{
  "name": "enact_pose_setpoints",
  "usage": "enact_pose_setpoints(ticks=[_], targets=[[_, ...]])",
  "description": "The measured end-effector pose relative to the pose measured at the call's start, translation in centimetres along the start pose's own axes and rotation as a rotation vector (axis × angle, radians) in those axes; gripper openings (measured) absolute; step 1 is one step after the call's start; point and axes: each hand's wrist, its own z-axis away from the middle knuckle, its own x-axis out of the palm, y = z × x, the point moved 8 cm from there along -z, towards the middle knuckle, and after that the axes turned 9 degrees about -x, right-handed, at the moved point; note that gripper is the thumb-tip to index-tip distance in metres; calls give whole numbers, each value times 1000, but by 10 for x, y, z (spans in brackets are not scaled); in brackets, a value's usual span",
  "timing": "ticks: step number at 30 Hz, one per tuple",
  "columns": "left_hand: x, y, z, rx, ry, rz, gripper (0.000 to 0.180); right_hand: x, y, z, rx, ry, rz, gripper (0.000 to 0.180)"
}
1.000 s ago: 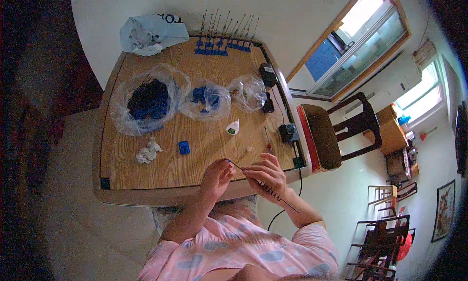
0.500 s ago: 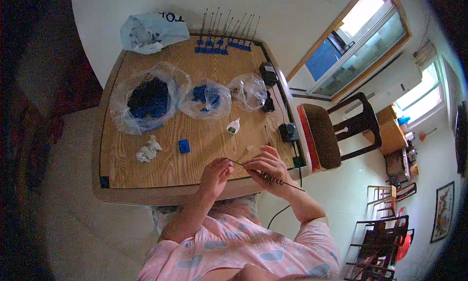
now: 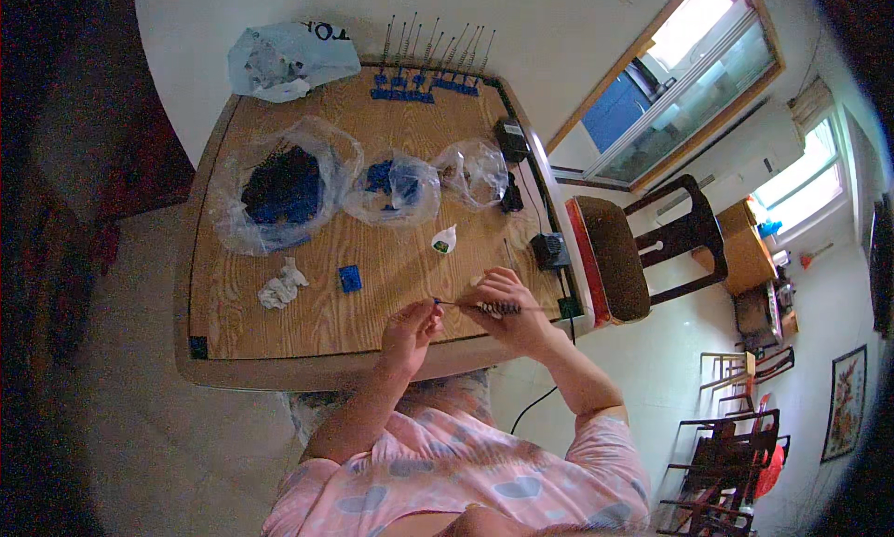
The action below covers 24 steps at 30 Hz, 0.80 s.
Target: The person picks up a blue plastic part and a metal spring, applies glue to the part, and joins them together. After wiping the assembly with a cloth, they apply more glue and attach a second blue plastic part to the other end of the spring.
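My right hand [image 3: 507,306] holds a thin metal rod with a dark coiled spring [image 3: 498,307] on it, lying roughly level above the near edge of the wooden table [image 3: 279,337]. My left hand [image 3: 413,327] pinches the rod's left tip, where a small blue piece sits. A small blue block [image 3: 350,278] lies on the table left of my hands. A crumpled white cloth [image 3: 281,285] lies further left.
Three clear plastic bags with dark and blue parts [image 3: 284,183] sit mid-table. A row of upright rods on blue bases [image 3: 430,67] stands at the far edge, beside a white bag [image 3: 284,62]. Black boxes with a cable [image 3: 549,250] line the right edge; a chair [image 3: 619,258] stands beyond.
The rod has swung from tilted to nearly level, and both hands have shifted slightly right along the table's near edge.
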Motion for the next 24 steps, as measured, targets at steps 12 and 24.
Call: enact_pose_setpoints(ticks=[12, 24], targets=[[-67, -19, -17, -131, 13, 107, 16, 95, 65, 2, 89, -163, -31, 10], [-58, -14, -11, -216, -130, 99, 30, 121, 81, 4, 106, -248, -53, 10]])
